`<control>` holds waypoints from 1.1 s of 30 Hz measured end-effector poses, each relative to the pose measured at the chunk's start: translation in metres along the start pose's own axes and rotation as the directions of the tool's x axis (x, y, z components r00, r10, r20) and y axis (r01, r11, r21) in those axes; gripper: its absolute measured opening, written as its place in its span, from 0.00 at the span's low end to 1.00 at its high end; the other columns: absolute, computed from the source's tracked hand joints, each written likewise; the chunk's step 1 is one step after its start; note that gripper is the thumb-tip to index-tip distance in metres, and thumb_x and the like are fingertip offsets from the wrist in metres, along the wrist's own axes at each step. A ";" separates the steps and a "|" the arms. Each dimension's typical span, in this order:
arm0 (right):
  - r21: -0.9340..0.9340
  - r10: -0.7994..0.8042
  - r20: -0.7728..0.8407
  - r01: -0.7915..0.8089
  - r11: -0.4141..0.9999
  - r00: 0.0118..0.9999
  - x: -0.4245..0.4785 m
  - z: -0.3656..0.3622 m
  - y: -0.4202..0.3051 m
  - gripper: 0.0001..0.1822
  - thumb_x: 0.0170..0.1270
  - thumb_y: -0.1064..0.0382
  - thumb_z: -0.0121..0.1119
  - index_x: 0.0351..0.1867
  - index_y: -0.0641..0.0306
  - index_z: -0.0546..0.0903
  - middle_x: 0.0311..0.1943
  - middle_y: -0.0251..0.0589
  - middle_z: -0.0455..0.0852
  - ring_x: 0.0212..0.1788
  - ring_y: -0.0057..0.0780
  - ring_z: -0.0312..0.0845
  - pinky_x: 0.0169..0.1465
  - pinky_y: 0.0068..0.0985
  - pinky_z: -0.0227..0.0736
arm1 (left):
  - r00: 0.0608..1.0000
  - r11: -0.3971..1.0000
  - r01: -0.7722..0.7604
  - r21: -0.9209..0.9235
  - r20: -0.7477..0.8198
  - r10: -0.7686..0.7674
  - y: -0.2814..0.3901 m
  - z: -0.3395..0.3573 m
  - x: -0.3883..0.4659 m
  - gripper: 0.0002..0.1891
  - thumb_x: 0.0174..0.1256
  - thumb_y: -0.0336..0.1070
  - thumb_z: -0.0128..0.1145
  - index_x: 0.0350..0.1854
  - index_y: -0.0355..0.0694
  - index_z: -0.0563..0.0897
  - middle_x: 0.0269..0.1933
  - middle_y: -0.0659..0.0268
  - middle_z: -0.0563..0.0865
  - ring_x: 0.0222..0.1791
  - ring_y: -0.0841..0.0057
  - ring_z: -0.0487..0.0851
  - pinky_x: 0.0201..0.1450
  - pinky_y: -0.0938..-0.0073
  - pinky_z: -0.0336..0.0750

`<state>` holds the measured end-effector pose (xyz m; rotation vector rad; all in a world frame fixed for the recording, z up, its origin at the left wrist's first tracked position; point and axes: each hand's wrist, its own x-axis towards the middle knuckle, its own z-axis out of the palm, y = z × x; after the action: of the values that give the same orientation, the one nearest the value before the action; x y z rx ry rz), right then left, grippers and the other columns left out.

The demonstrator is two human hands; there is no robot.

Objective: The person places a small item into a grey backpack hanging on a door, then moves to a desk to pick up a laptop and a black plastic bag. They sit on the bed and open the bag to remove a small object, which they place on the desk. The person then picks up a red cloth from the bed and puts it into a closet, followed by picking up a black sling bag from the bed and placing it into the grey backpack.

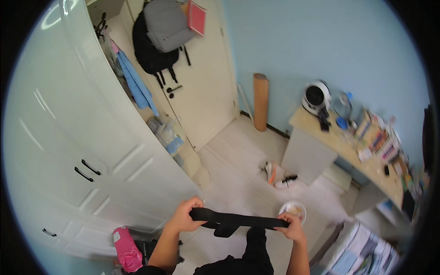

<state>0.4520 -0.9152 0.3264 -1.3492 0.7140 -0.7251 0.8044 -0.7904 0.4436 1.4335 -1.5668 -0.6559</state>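
Observation:
A black fabric strap is stretched between my two hands, roughly level across the lower middle of the view. My left hand grips its wider, folded end. At the other end, my right hand pinches the strap between thumb and fingers. A short black flap hangs below the strap, nearer my left hand. Beneath it, my leg in black trousers shows against the pale floor.
White wardrobe doors stand at the left, with a pink bag near their foot. Shoes and a white bin are on the floor. A cluttered desk and a bed are at the right.

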 end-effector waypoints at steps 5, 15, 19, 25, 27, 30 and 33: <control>0.156 -0.156 0.062 0.145 0.977 0.986 0.166 -0.025 -0.043 0.18 0.51 0.77 0.70 0.44 0.68 0.79 0.37 0.35 0.84 0.39 0.20 0.79 0.46 0.19 0.73 | 0.988 0.996 0.021 0.087 -0.157 -0.007 -0.015 -0.031 0.119 0.19 0.46 0.25 0.73 0.39 0.39 0.77 0.24 0.70 0.81 0.26 0.87 0.79 0.29 0.82 0.70; -0.141 -0.418 0.262 0.463 0.875 0.870 0.431 -0.026 -0.130 0.11 0.66 0.65 0.56 0.45 0.70 0.81 0.30 0.38 0.83 0.33 0.22 0.76 0.39 0.21 0.70 | 0.921 0.962 -0.043 0.271 -0.361 0.143 -0.082 -0.088 0.312 0.17 0.52 0.23 0.61 0.46 0.36 0.78 0.35 0.59 0.84 0.31 0.66 0.84 0.35 0.75 0.75; -0.275 -0.462 0.332 0.553 0.786 0.822 0.548 -0.002 -0.153 0.12 0.71 0.62 0.49 0.41 0.68 0.81 0.22 0.38 0.78 0.25 0.24 0.72 0.31 0.22 0.68 | 0.895 0.937 -0.068 0.344 -0.395 0.210 -0.132 -0.124 0.395 0.17 0.55 0.24 0.52 0.49 0.33 0.78 0.37 0.53 0.81 0.34 0.56 0.81 0.38 0.66 0.75; -0.266 -0.491 0.447 0.635 0.726 0.748 0.719 0.050 -0.225 0.09 0.70 0.68 0.48 0.42 0.64 0.80 0.14 0.35 0.75 0.16 0.28 0.73 0.25 0.25 0.69 | 0.876 0.960 -0.100 0.262 -0.435 0.210 -0.149 -0.206 0.535 0.19 0.61 0.21 0.45 0.55 0.33 0.73 0.35 0.54 0.82 0.25 0.66 0.80 0.32 0.69 0.76; -0.213 -0.582 0.445 0.712 0.669 0.680 0.770 0.064 -0.259 0.09 0.71 0.69 0.45 0.46 0.67 0.76 0.14 0.35 0.75 0.15 0.28 0.73 0.23 0.25 0.69 | 0.825 0.924 -0.199 0.328 -0.453 0.339 -0.144 -0.237 0.586 0.22 0.62 0.18 0.41 0.60 0.33 0.66 0.36 0.55 0.83 0.23 0.69 0.81 0.30 0.71 0.76; -0.154 -0.698 0.348 0.773 0.616 0.626 0.845 0.080 -0.312 0.10 0.74 0.68 0.40 0.47 0.70 0.73 0.14 0.37 0.76 0.14 0.25 0.73 0.21 0.24 0.68 | 0.757 0.852 -0.259 0.455 -0.451 0.472 -0.133 -0.281 0.659 0.26 0.60 0.15 0.42 0.63 0.32 0.61 0.38 0.54 0.83 0.27 0.66 0.83 0.34 0.71 0.77; -0.026 -0.794 0.282 0.832 0.554 0.538 0.922 0.091 -0.366 0.11 0.76 0.65 0.39 0.44 0.69 0.73 0.14 0.34 0.75 0.12 0.19 0.69 0.19 0.19 0.63 | 0.686 0.823 -0.209 0.529 -0.521 0.509 -0.124 -0.323 0.733 0.20 0.63 0.17 0.44 0.58 0.31 0.67 0.29 0.55 0.83 0.26 0.66 0.83 0.33 0.72 0.76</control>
<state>1.0552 -1.6313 0.6655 -1.9015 -0.1404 -1.2353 1.1908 -1.4634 0.6761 1.3702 -1.3948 0.4509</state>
